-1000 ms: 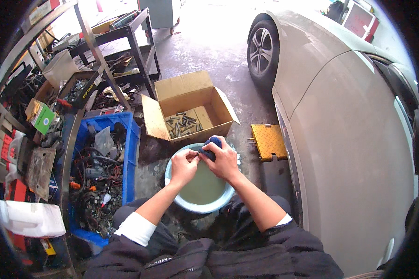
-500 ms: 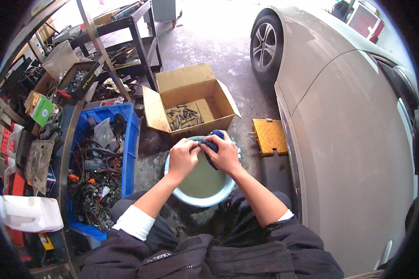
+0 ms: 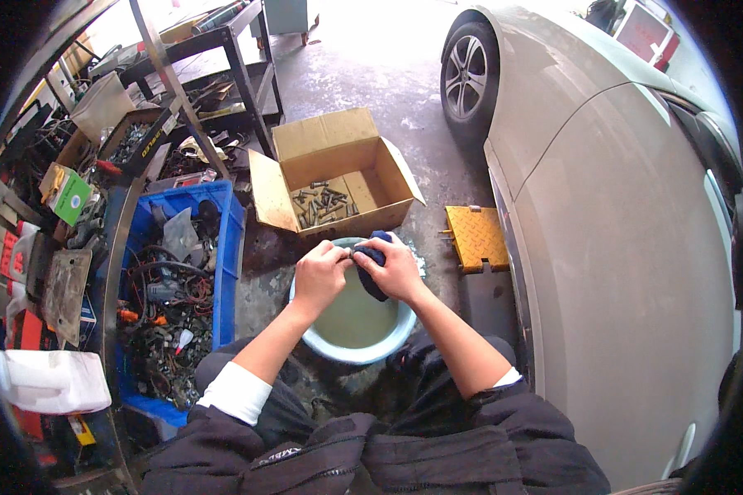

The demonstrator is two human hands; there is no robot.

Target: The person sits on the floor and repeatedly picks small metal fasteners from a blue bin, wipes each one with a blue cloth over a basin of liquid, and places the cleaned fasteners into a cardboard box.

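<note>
Both of my hands are together over a pale blue basin (image 3: 338, 351) of cloudy liquid on the floor. My right hand (image 3: 398, 268) is wrapped around a dark blue cloth (image 3: 375, 252) that hangs down into the basin. My left hand (image 3: 320, 272) pinches something small against the cloth; the item itself is too small to make out. Just beyond the basin stands an open cardboard box (image 3: 334, 177) with several bolts and metal parts (image 3: 322, 205) in it.
A blue crate (image 3: 223, 247) of cables and parts sits at my left, with cluttered shelves (image 3: 66, 190) and a metal rack (image 3: 239, 66) beyond. A white jug (image 3: 49, 379) lies lower left. A yellow ramp block (image 3: 475, 238) and a silver car (image 3: 627, 231) fill the right.
My hands have stayed over the basin, rubbing the small item with the cloth; the view has shifted slightly, nothing was picked up or let go.
</note>
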